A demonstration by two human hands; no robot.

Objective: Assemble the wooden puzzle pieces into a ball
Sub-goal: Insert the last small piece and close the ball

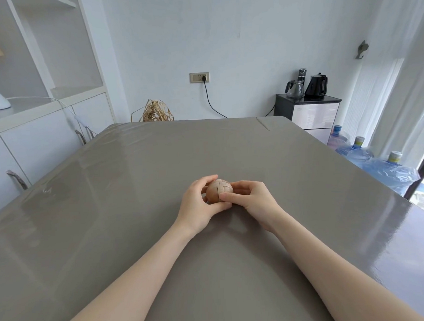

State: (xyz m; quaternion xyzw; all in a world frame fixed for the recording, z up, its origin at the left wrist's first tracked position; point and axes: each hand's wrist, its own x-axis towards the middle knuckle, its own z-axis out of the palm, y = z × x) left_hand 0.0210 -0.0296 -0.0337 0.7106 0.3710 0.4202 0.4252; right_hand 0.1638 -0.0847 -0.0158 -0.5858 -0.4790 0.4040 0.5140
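i see my left hand [200, 210] curled round the wooden ball [219, 190], cupping its left side and underside, fingertips over the top. my right hand [252, 200] pinches the ball's right side, thumb pressed on its near face, fingers bent behind. the ball looks fully joined, sitting between both hands low over the grey counter [135, 187], near its middle.

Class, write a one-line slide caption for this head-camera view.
Both hands, left hand and right hand, grip an assembled wooden puzzle ball over a grey table.
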